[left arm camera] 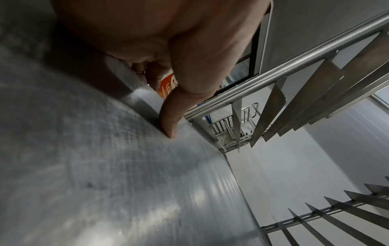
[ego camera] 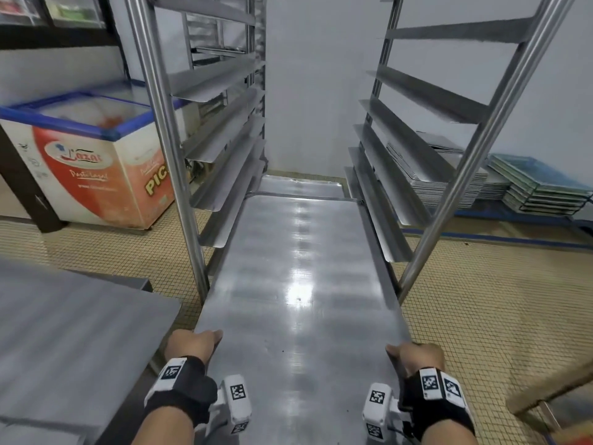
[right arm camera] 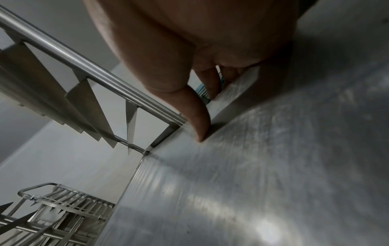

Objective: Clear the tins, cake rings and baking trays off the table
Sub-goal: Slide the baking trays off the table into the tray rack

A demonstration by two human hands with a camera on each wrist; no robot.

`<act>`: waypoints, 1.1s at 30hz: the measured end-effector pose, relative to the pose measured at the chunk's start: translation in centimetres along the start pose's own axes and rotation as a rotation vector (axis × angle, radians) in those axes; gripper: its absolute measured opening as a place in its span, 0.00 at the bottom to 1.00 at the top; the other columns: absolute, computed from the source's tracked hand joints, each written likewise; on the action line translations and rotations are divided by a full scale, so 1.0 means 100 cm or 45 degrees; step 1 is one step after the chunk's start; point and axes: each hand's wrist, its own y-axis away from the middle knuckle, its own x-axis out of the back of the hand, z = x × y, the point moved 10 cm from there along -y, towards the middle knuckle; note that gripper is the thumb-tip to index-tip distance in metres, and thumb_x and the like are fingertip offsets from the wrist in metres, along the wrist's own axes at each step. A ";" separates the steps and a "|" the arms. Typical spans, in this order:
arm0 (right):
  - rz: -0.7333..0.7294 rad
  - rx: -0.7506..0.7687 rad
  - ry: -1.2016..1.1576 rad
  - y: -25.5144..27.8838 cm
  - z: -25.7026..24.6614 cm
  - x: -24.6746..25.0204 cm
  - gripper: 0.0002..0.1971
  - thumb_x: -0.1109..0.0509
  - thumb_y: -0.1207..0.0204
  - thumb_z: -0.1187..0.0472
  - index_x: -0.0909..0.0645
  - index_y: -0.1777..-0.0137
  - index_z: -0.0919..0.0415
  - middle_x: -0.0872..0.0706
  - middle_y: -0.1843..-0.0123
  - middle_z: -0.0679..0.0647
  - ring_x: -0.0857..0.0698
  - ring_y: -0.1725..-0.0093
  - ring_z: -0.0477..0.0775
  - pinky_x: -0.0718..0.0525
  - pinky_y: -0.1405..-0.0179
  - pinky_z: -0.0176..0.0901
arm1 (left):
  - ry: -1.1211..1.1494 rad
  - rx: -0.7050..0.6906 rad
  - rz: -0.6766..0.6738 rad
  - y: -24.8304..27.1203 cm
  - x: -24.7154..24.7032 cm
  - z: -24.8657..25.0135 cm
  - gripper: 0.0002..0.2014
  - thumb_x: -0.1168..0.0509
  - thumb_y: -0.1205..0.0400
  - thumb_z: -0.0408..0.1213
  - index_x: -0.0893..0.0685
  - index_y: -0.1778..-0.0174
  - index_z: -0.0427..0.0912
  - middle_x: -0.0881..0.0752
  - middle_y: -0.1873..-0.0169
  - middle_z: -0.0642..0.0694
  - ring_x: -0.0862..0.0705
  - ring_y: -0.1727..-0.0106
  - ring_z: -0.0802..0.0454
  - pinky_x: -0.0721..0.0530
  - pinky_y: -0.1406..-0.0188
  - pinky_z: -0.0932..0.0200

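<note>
Bare forearms — black wrist straps (ego camera: 179, 391), white tag-marked camera units (ego camera: 236, 398).

Two hands are seen: the left hand (ego camera: 192, 343) and the right hand (ego camera: 417, 356), each gripping a side edge of one large baking tray (ego camera: 298, 284). A second tray (ego camera: 298, 185) is seen lower down in the rack, beyond the far end of the first. One open trolley rack (ego camera: 167, 130) is counted in front, with a second rack (ego camera: 224, 49) partly visible behind it. Seven runners are counted on the front rack's left side and six on its right (the uppermost are cut off by the frame). One chest freezer (ego camera: 96, 162) is seen. Two stacks of spare trays (ego camera: 455, 181) are counted by the wall (the number in each cannot be told). One steel table (ego camera: 70, 332) is seen.
</note>
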 end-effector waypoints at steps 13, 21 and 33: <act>-0.044 0.029 0.008 -0.064 -0.059 -0.044 0.21 0.17 0.33 0.68 0.17 0.43 0.77 0.11 0.51 0.69 0.13 0.56 0.67 0.16 0.57 0.48 | 0.013 -0.031 0.014 -0.044 -0.041 0.056 0.29 0.23 0.21 0.40 0.22 0.31 0.23 0.16 0.36 0.27 0.15 0.38 0.29 0.17 0.37 0.44; -0.043 0.017 0.010 -0.074 -0.079 -0.057 0.26 0.19 0.32 0.68 0.20 0.34 0.74 0.12 0.43 0.67 0.13 0.48 0.66 0.16 0.52 0.47 | -0.096 -0.076 0.049 -0.060 -0.050 0.082 0.32 0.24 0.20 0.41 0.24 0.27 0.23 0.18 0.32 0.26 0.18 0.33 0.29 0.20 0.37 0.45; -0.175 0.028 -0.004 -0.049 -0.093 -0.051 0.22 0.24 0.23 0.65 0.24 0.34 0.73 0.18 0.47 0.59 0.13 0.47 0.60 0.19 0.79 0.27 | -0.370 -0.246 -0.011 -0.049 -0.051 0.100 0.30 0.25 0.22 0.41 0.22 0.29 0.26 0.15 0.40 0.30 0.15 0.42 0.32 0.16 0.39 0.47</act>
